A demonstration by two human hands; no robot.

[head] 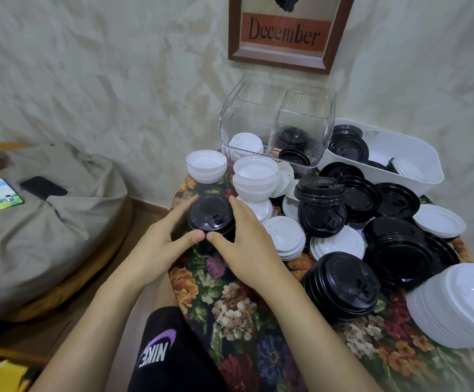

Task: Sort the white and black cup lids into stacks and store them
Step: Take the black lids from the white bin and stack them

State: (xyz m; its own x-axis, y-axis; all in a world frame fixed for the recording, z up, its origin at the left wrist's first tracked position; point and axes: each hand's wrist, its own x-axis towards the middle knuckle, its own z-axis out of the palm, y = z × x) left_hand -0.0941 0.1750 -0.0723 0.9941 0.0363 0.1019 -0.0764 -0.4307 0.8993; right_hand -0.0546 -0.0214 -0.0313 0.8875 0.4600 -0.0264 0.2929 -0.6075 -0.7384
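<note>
Both hands cupped around a short stack of black lids (211,219): left hand (162,241) and right hand (244,244) pressed against opposite sides, thumbs touching in front. Stack sits near table edge (179,267), just beside left hand. Risk: uneven squeeze tilts stack, spilling lids off edge. Beyond right fingertips, white lid stack (255,176) leans; a nudge likely topples it. Clear box (275,120) farther ahead.

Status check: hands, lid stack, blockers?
Left hand and right hand both clasp the black lid stack, thumbs touching. Clear bin behind holds both colours. White stack stands between.
</note>
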